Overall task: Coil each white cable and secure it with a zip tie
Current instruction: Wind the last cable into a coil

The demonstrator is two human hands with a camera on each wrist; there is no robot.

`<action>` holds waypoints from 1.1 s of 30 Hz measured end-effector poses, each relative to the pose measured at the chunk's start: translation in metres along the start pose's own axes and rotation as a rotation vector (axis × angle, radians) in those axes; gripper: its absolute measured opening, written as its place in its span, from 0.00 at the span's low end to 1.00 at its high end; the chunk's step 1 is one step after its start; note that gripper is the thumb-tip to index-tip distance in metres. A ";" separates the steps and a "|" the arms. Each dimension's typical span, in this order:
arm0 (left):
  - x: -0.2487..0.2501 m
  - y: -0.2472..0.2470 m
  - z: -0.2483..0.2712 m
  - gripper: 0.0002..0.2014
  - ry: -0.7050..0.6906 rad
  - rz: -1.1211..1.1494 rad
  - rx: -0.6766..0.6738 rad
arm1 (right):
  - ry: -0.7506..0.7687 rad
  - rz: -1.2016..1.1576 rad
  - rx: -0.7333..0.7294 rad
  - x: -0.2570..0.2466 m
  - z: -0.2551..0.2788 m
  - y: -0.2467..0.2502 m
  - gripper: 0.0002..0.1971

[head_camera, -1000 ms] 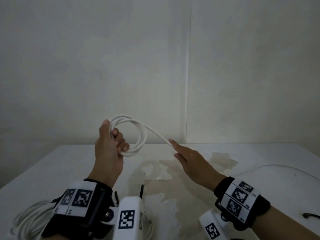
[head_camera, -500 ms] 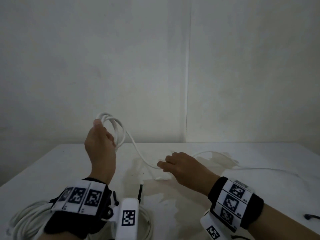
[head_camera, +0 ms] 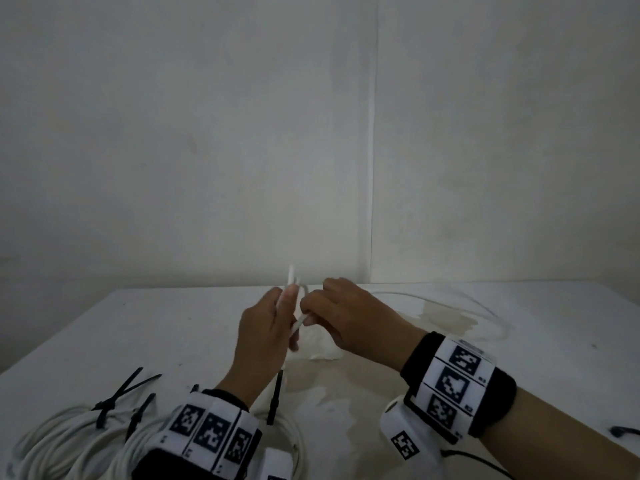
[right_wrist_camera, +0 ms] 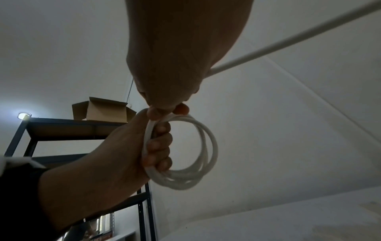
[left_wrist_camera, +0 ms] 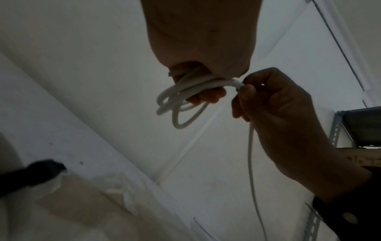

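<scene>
Your left hand (head_camera: pixel 266 327) grips the springy, light white cable (right_wrist_camera: pixel 204 146) coil while your right hand (head_camera: pixel 349 317) pinches its slack; clamp every loop together.

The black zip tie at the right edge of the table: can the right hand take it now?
Probably not yet. The right hand pinches the white cable beside the coil in the left hand; the zip tie itself lies uncovered on the table.
</scene>
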State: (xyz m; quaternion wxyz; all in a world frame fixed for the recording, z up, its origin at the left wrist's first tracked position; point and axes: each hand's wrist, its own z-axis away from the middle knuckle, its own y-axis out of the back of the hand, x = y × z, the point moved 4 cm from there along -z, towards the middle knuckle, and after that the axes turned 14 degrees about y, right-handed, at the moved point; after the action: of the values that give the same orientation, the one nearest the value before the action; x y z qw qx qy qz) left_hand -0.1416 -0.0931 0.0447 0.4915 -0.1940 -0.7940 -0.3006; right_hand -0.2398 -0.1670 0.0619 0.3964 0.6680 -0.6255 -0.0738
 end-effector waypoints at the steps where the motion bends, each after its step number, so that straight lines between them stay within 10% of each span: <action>1: 0.001 -0.003 0.003 0.22 0.019 0.030 -0.044 | -0.017 -0.028 0.010 0.001 0.000 0.002 0.12; 13: 0.017 -0.015 0.016 0.27 0.378 0.060 -0.323 | -0.146 -0.175 0.213 -0.002 -0.005 0.034 0.11; 26: 0.034 -0.006 0.028 0.25 0.479 0.323 -0.443 | -0.676 -0.677 0.001 0.017 0.008 0.043 0.02; 33: 0.044 -0.010 0.030 0.25 0.524 0.299 -0.566 | -0.579 -0.459 0.109 0.018 -0.003 0.060 0.13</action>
State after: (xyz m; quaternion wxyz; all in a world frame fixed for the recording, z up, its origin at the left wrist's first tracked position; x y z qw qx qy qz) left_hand -0.1871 -0.0796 0.0708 0.6424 -0.3516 -0.4912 -0.4716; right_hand -0.2804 -0.1761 0.1083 0.1402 0.7625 -0.5486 -0.3131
